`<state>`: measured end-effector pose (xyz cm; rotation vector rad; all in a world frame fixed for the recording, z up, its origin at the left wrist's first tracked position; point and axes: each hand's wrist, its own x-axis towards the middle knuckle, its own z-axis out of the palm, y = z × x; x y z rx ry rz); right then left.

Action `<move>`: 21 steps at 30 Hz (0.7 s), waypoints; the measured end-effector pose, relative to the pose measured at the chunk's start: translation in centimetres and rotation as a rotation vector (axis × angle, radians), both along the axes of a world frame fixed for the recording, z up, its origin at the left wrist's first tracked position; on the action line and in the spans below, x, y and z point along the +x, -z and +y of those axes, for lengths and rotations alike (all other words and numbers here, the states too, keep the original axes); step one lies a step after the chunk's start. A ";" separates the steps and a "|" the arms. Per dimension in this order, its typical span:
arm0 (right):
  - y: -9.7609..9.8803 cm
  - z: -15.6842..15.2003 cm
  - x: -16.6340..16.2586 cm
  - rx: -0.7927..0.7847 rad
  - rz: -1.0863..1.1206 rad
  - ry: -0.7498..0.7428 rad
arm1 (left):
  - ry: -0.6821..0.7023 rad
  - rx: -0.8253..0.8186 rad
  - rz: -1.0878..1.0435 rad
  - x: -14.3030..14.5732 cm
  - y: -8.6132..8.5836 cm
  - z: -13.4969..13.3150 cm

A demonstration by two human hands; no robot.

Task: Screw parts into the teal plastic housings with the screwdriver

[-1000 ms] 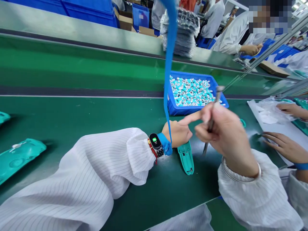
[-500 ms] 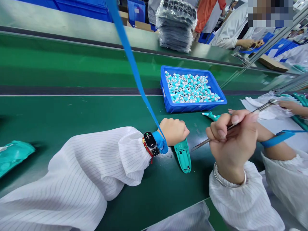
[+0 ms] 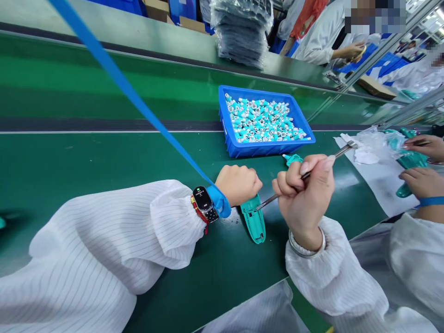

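My left hand (image 3: 238,185) is a closed fist resting on the green mat, against the top end of a teal plastic casing (image 3: 254,224). The casing lies flat, with its inner side up. My right hand (image 3: 304,196) grips a slim metal tool (image 3: 342,152), and its tip reaches the casing's upper edge. A small teal part (image 3: 293,159) lies just beyond my right hand. A blue strap (image 3: 121,88) runs from my left wrist, past a black smartwatch (image 3: 204,203).
A blue tray (image 3: 267,150) full of small teal-and-white parts stands on the mat. To the right, a co-worker's hands (image 3: 421,162) work over teal parts on a white sheet (image 3: 378,185). A stack of bagged dark items (image 3: 243,32) sits on the far shelf.
My right hand has moved left, bringing the tool tip to the casing. My left hand's pointing finger has curled into a fist. The whole view has shifted.
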<state>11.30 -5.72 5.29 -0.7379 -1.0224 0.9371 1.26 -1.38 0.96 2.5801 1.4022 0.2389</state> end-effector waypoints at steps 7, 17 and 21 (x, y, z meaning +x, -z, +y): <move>0.2 -0.1 -0.3 -0.018 -0.030 0.023 | -0.004 -0.017 -0.006 0.0 -0.2 0.0; -0.1 -0.4 -0.5 -0.017 -0.028 0.010 | -0.009 -0.038 -0.023 0.0 -0.1 0.0; 0.1 -0.4 -1.0 0.014 -0.060 0.007 | -0.009 -0.083 -0.008 0.1 -0.4 0.1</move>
